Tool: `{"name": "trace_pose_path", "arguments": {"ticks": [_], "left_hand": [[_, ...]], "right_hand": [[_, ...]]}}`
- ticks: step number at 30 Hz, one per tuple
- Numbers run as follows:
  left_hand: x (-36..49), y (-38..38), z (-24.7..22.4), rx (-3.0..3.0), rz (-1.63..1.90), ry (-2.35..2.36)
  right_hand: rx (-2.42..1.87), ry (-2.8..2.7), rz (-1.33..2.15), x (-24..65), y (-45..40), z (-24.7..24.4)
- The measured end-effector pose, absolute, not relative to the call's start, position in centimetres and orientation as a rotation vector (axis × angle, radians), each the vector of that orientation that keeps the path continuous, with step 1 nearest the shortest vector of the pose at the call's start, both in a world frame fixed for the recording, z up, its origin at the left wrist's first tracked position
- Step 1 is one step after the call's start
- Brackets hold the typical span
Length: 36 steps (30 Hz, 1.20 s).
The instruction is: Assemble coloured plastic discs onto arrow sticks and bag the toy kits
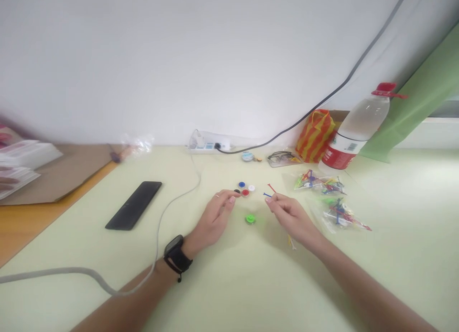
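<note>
My left hand (214, 217) reaches toward a small cluster of round plastic discs, its index finger stretched out and thumb apart. The fingertips are at a black disc (237, 191), partly hidden; I cannot tell whether they touch it. Beside it lie a red disc (245, 193), a blue disc (242, 184) and a white disc (251, 188). Nearer me sits a green disc (250, 219) with a raised centre. My right hand (292, 217) is closed in a pinch on a thin blue plastic stick (267, 194). A red stick (271, 187) shows just beyond those fingers.
Clear bags of coloured sticks (319, 181) lie right, before a large bottle (353, 131). A yellowish stick (291, 242) lies under my right wrist. A black phone-like slab (134, 205) is left. A grey cable (158, 241) crosses my left forearm; a power strip (208, 144) is behind.
</note>
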<state>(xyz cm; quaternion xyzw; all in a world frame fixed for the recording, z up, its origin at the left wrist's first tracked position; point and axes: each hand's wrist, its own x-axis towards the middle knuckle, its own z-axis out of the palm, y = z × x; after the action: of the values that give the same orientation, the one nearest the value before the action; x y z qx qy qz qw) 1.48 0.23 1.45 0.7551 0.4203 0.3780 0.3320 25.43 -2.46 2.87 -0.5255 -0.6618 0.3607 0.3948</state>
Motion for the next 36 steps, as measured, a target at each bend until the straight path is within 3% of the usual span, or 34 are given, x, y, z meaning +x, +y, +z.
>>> {"name": "trace_pose_path", "arguments": {"ticks": [14,23,36], "left_hand": [[1.2,0.8,1.3,2.036,1.038,1.204],[0.9,1.3,0.5,2.079,1.066,1.367],[0.4,1.2,0.1,2.209,0.765,1.334]], "right_hand": [[-1.654,-2.03,0.171,29.1,-0.2,0.1],[-1.748,-2.092,0.167,29.2,-0.1,-0.3],[-1.616,-2.037,0.193,29.2,0.0,-0.7]]}}
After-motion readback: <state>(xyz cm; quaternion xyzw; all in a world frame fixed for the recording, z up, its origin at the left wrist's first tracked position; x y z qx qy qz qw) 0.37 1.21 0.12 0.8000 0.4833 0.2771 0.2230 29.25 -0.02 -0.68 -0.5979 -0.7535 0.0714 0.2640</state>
